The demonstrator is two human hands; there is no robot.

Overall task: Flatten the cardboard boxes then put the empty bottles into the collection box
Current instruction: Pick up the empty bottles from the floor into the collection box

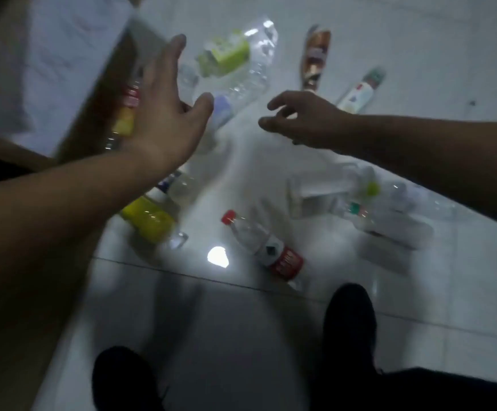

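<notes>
Several empty plastic bottles lie scattered on the white tiled floor (419, 307). A large clear bottle with a green label (229, 57) lies at the top centre. Near my feet sits a red-capped bottle (265, 247), and a yellow-labelled bottle (149, 218) lies left of it. A cardboard box (63, 69) stands at the upper left, blurred. My left hand (164, 114) hovers beside the box with fingers spread, holding nothing. My right hand (300, 120) hangs above the floor, fingers loosely curled and empty.
A brown bottle (315, 60) and a white bottle (357, 93) lie at the top right. A cluster of clear bottles (374, 203) sits under my right forearm. My two dark shoes (348, 327) stand at the bottom. The picture is motion-blurred.
</notes>
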